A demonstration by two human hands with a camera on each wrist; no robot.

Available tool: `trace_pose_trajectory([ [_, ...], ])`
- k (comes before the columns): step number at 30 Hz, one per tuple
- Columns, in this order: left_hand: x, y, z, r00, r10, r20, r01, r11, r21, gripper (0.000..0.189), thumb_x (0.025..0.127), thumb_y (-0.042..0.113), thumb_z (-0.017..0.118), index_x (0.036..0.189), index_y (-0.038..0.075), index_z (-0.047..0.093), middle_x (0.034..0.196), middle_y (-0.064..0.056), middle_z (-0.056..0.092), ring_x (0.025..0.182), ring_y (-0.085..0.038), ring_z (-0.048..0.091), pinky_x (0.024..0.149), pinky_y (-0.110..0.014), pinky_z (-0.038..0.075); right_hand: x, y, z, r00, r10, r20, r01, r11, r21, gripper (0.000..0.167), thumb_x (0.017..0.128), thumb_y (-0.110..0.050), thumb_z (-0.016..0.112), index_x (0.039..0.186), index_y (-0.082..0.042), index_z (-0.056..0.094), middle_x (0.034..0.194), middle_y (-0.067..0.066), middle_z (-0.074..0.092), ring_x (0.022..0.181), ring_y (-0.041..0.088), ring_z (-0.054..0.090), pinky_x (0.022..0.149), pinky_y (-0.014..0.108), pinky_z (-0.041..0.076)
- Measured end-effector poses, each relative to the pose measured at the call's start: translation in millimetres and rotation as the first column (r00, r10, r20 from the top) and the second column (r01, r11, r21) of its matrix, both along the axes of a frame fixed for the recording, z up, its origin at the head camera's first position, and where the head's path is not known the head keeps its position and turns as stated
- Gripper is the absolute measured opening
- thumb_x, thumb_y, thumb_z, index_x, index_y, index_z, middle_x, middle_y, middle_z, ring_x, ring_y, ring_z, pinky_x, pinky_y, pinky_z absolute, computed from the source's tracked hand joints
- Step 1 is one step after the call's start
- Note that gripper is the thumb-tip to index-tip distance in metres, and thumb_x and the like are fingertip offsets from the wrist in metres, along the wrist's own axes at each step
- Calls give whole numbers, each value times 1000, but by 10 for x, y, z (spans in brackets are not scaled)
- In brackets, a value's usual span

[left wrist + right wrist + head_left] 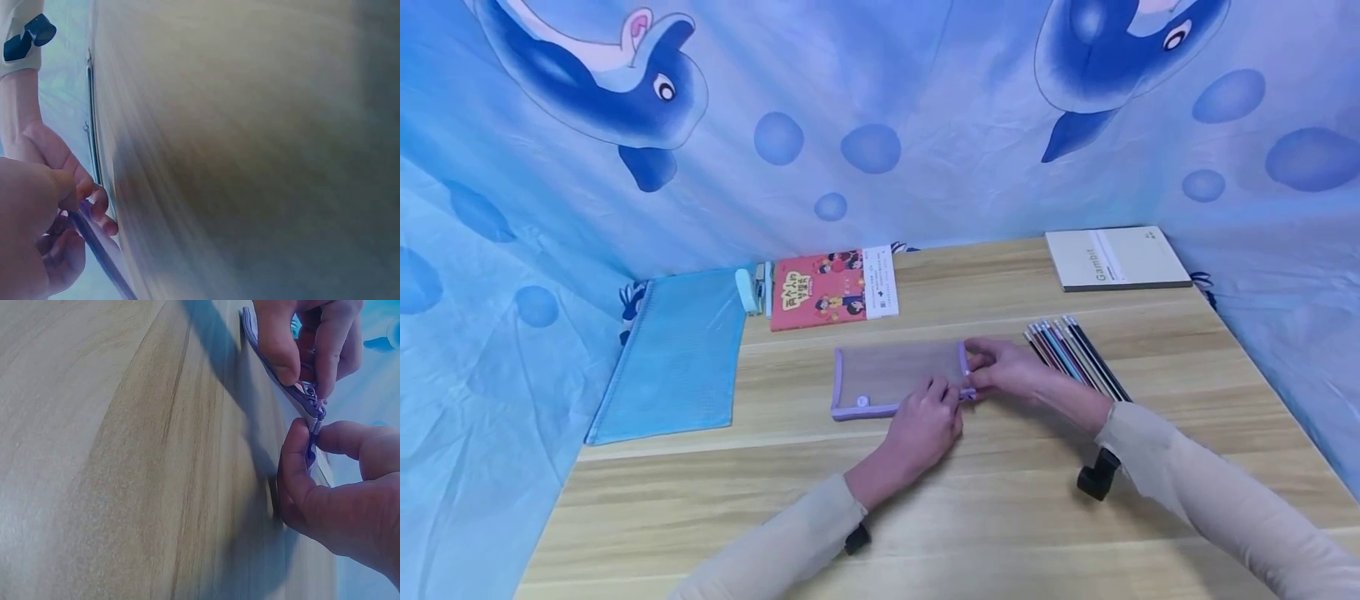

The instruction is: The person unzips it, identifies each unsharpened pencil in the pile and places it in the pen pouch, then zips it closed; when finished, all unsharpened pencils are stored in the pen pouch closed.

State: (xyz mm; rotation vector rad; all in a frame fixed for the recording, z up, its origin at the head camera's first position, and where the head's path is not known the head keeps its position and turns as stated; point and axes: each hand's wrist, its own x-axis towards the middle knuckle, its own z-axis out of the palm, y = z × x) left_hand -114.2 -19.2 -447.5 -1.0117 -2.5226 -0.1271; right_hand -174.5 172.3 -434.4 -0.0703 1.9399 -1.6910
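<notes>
Clearly, the work sits at one corner of the pouch (pixel 891 367), which lies on the table (pixel 970 533) before the person; take it as the clock's centre, twelve pointing away. Nearest, at five o'clock, the left hand (pixel 922 425) pinches the near edge beside the corner. At three, the right hand (pixel 1006 367) grips the corner itself between thumb and fingers, and the right wrist view shows both sets of fingertips close together around the zip end (pixel 317 412). Whether the zip is open or closed cannot be told.

To work this corner well, the right hand would probably best keep the fabric taut and flat while the left draws along the line of the edge, not across it. A short, even pull should suit such thin, floppy material; a bunched fold could catch in the teeth. The button (pixel 862 402), at eight on the pouch, is well apart from the fingers.

Farther out, the pencils (pixel 1075 354) lie fanned at three, just beyond the right hand, and the folder (pixel 673 358) lies at nine. The red book (pixel 820 292) is at eleven, the notebook (pixel 1116 257) at two, and the dolphin curtain (pixel 925 75) hangs behind at twelve.
</notes>
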Motion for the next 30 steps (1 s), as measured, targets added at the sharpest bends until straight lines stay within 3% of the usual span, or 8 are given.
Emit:
trace_pose_trajectory([
  [7,6,-87,7,1000,9,29,-9,1000,-10,23,86,18,73,105,5,75,101,-7,68,91,-19,62,77,-23,57,-10,31,-43,1000,11,-27,-10,1000,24,88,84,8,67,155,9,15,132,33,50,104,34,62,85,36,58],
  [12,9,-222,-9,998,27,59,-28,999,18,23,86,16,72,105,4,75,101,-7,68,92,-21,61,79,-25,57,-30,93,-23,997,26,-76,-19,996,92,88,82,5,69,155,7,20,131,31,51,111,36,59,86,35,57],
  [20,35,-583,-50,998,59,27,-62,992,112,21,78,8,77,98,0,75,93,-11,68,86,-26,62,77,-33,58,-67,172,-14,997,28,-77,-19,993,116,86,83,5,68,155,5,22,132,30,50,117,40,55,88,35,56],
  [25,105,-882,-73,991,128,33,-131,980,150,24,76,7,79,98,-1,75,87,-13,66,79,-28,59,67,-35,58,-69,176,-6,998,17,-57,-12,996,91,85,85,6,67,155,5,20,136,32,48,121,43,52,89,36,56],
  [30,198,-1157,-63,982,181,42,-186,966,181,26,74,5,81,98,-2,76,81,-12,62,72,-25,52,58,-31,53,-66,155,-7,998,13,-68,-4,991,131,85,85,4,67,156,3,21,137,30,49,128,44,48,97,37,51],
])
